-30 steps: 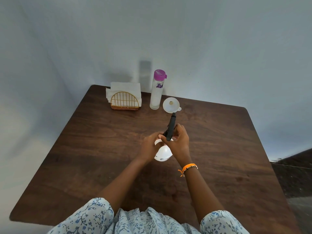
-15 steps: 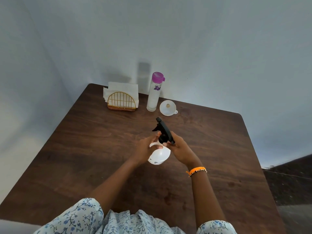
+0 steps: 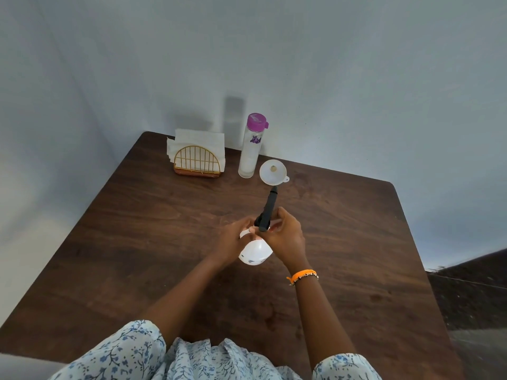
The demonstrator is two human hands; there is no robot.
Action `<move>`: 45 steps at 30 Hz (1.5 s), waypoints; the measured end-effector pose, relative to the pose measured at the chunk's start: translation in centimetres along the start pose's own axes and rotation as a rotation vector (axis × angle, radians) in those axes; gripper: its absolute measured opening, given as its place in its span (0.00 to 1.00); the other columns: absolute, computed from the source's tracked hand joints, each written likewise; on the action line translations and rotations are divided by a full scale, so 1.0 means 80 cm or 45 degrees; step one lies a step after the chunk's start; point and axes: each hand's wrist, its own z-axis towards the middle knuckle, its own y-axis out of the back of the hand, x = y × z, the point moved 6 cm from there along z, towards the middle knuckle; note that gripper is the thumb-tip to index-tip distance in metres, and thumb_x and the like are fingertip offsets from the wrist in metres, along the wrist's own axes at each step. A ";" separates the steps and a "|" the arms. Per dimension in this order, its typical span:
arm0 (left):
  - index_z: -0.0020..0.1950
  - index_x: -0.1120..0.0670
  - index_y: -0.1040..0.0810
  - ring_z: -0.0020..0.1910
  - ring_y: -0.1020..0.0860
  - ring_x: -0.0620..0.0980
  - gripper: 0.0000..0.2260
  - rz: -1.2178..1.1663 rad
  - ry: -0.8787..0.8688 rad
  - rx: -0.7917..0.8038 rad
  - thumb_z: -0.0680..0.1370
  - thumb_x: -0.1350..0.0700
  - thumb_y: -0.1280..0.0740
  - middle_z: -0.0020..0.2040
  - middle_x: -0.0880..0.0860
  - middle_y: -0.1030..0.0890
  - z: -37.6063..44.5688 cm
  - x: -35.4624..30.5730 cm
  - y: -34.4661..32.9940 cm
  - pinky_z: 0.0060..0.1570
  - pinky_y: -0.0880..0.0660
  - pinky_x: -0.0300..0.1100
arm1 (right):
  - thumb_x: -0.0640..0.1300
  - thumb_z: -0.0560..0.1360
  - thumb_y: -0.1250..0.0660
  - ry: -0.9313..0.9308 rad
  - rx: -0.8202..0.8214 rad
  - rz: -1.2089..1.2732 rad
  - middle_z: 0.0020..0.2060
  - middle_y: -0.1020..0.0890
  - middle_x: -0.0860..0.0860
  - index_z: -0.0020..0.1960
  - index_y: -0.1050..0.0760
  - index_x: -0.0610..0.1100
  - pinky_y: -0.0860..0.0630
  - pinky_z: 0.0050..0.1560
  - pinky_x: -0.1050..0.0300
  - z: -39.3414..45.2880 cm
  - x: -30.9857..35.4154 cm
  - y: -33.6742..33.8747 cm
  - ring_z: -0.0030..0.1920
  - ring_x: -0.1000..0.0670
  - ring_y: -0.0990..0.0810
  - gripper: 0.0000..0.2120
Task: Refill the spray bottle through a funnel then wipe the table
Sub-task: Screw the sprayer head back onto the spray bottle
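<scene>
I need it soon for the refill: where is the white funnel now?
In the head view, the white funnel rests on the far part of the table, just right of the purple-capped bottle.

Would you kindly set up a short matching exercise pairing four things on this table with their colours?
Things:
1. spray head
2. water bottle cap
3. napkin holder
4. funnel

Colours:
A. white
B. gold wire
C. black
D. purple

Pairs: 1-C, 2-D, 3-B, 4-A
</scene>
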 end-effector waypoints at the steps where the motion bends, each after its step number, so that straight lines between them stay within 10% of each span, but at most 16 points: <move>1: 0.60 0.55 0.25 0.58 0.24 0.52 0.12 0.005 -0.011 0.006 0.78 0.57 0.37 0.60 0.54 0.21 0.000 0.001 0.000 0.55 0.31 0.40 | 0.53 0.62 0.23 -0.018 -0.019 0.020 0.39 0.20 0.58 0.43 0.26 0.51 0.22 0.42 0.53 -0.002 0.002 -0.002 0.40 0.56 0.22 0.15; 10: 0.57 0.57 0.23 0.54 0.23 0.50 0.09 0.021 -0.083 0.031 0.78 0.61 0.38 0.55 0.54 0.19 -0.001 0.000 0.003 0.47 0.31 0.30 | 0.56 0.63 0.24 -0.003 -0.127 0.084 0.36 0.23 0.54 0.40 0.34 0.47 0.24 0.37 0.55 -0.015 0.005 -0.009 0.36 0.53 0.24 0.21; 15: 0.60 0.55 0.24 0.57 0.24 0.52 0.11 -0.007 -0.068 0.032 0.77 0.60 0.37 0.58 0.55 0.20 -0.003 0.000 0.005 0.56 0.28 0.45 | 0.38 0.70 0.29 0.167 0.027 0.128 0.45 0.22 0.52 0.49 0.25 0.46 0.25 0.47 0.58 -0.021 0.009 -0.009 0.45 0.52 0.24 0.10; 21: 0.63 0.55 0.27 0.59 0.25 0.53 0.14 0.048 0.053 0.036 0.77 0.55 0.37 0.62 0.54 0.23 -0.003 0.001 0.003 0.57 0.28 0.45 | 0.41 0.72 0.30 0.188 0.077 0.116 0.59 0.26 0.50 0.60 0.26 0.43 0.32 0.58 0.60 -0.017 0.020 0.005 0.58 0.52 0.32 0.17; 34: 0.62 0.52 0.26 0.57 0.24 0.53 0.23 -0.009 0.077 0.081 0.71 0.43 0.37 0.60 0.54 0.22 -0.004 0.010 0.003 0.55 0.24 0.50 | 0.44 0.72 0.30 0.166 -0.072 0.046 0.41 0.24 0.55 0.45 0.23 0.44 0.33 0.42 0.66 -0.016 0.017 0.010 0.48 0.51 0.28 0.05; 45: 0.68 0.55 0.32 0.63 0.28 0.54 0.21 0.102 0.076 0.074 0.77 0.50 0.36 0.68 0.55 0.28 0.000 0.012 0.000 0.55 0.32 0.40 | 0.45 0.73 0.31 0.286 0.245 -0.366 0.45 0.24 0.53 0.51 0.24 0.44 0.29 0.46 0.56 -0.002 0.029 0.013 0.47 0.51 0.28 0.09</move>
